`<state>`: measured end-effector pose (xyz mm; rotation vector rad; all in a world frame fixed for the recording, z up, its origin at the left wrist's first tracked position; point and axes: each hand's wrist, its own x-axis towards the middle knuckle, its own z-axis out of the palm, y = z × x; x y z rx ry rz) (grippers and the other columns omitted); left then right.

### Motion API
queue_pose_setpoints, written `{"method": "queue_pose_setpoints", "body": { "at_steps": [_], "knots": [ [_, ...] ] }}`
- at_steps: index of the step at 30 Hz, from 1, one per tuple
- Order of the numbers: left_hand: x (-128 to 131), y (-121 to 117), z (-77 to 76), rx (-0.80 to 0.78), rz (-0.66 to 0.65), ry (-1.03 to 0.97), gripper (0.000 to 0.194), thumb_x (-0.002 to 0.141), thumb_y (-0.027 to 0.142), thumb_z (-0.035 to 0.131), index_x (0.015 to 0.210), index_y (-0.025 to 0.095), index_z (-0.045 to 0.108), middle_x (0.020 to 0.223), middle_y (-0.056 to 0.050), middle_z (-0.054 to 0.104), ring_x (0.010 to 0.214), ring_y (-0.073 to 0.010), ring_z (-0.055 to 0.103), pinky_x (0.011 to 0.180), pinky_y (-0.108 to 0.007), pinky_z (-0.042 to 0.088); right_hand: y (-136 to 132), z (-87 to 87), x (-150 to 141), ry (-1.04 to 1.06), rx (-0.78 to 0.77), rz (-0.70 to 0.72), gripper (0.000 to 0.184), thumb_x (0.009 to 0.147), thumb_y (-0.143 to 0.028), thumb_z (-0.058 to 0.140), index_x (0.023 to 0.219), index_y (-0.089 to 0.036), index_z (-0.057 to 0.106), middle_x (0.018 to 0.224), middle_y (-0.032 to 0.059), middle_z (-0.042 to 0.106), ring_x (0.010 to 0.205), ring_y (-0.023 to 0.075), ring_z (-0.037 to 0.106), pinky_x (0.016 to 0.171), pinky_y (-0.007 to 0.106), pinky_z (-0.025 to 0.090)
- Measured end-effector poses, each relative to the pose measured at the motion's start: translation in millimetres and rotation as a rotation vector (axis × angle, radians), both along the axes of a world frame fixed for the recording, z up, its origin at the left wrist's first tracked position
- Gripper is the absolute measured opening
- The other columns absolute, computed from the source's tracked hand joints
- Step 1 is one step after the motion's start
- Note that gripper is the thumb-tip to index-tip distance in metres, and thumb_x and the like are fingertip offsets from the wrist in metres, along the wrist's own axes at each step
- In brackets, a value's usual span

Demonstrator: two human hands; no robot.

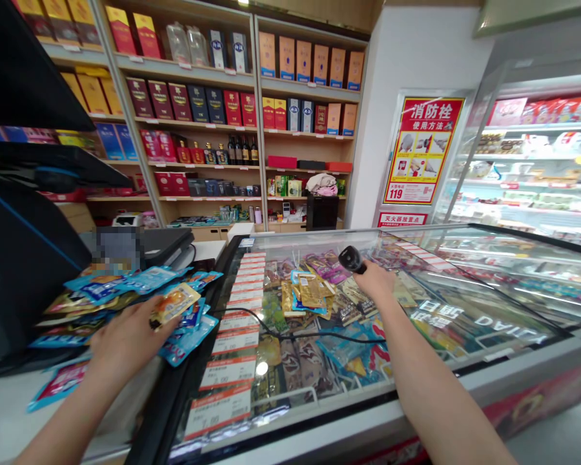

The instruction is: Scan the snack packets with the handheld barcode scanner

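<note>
One packet (175,302) in left hand (132,337)

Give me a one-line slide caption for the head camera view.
Left hand on a gold packet, right hand gripping a scanner above a glass-topped freezer.

L hand (128,336) has a yellow snack packet (175,303) over the pile of blue & gold packets (111,290) on the counter (14,394). R hand (375,281) holds a blk scanner (352,259) above the glass-top freezer (290,413), w/ its cable (319,335) across the glass. Small stack of gold & blue packets (308,292) on the glass, near the scanner. Shelves w/ boxes & bottles (198,123) behind; red notice (423,152) on wall, R side.
</note>
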<state>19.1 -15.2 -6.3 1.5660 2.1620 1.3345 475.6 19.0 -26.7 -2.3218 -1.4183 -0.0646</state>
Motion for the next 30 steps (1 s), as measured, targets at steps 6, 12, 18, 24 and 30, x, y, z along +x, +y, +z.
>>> {"method": "queue_pose_setpoints", "body": {
  "at_steps": [6, 12, 18, 24, 30],
  "knots": [
    [-8, -3, -4.1, 0.083, -0.028, 0.23, 0.034, 0.056, 0.04, 0.08, 0.084, 0.024, 0.069, 0.095, -0.01, 0.072, 0.119, -0.0516, 0.052, 0.104, -0.072, 0.028, -3, 7.5, -23, -0.051, 0.122, 0.137, 0.039, 0.081, -0.049, 0.059, 0.11, -0.024, 0.07, 0.097, 0.0103, 0.075, 0.096, 0.0294, 0.069, 0.081, 0.035, 0.045],
    [23, -14, 10.1, 0.235, -0.138, -0.062, 0.035, 0.074, 0.047, 0.066, 0.105, 0.029, 0.067, 0.119, -0.005, 0.069, 0.118, -0.0352, 0.059, 0.101, -0.051, 0.046, -12, 10.3, -58, -0.106, 0.272, 0.461, 0.025, 0.077, -0.038, 0.065, 0.096, -0.023, 0.071, 0.088, 0.0057, 0.075, 0.086, 0.0247, 0.068, 0.077, 0.029, 0.04],
    [89, 3, 25.2, 0.002, -0.536, -1.105, 0.04, 0.095, 0.042, 0.039, 0.115, 0.017, 0.063, 0.105, -0.011, 0.072, 0.084, -0.0208, 0.07, 0.066, -0.033, 0.059, -15, 3.9, -76, -0.05, 0.318, 0.795, 0.019, 0.073, -0.033, 0.07, 0.087, -0.021, 0.069, 0.08, 0.0022, 0.074, 0.078, 0.0195, 0.066, 0.076, 0.028, 0.035],
    [116, 19, 9.3, -0.202, -0.626, -1.337, 0.047, 0.097, 0.043, 0.037, 0.119, 0.011, 0.062, 0.101, -0.016, 0.073, 0.071, -0.0186, 0.069, 0.056, -0.029, 0.057, -18, 1.0, -83, -0.006, 0.373, 0.941, 0.025, 0.069, -0.039, 0.076, 0.085, -0.021, 0.067, 0.078, 0.0004, 0.072, 0.074, 0.0164, 0.061, 0.076, 0.027, 0.031],
    [121, 15, -7.3, -0.258, -0.599, -1.234, 0.043, 0.096, 0.043, 0.043, 0.115, 0.012, 0.065, 0.1, -0.015, 0.073, 0.073, -0.0194, 0.07, 0.056, -0.027, 0.056, -23, 3.9, -91, 0.017, 0.376, 1.02, 0.011, 0.07, -0.026, 0.068, 0.078, -0.02, 0.063, 0.074, -0.0011, 0.069, 0.071, 0.0151, 0.059, 0.074, 0.027, 0.03]
  ]
}}
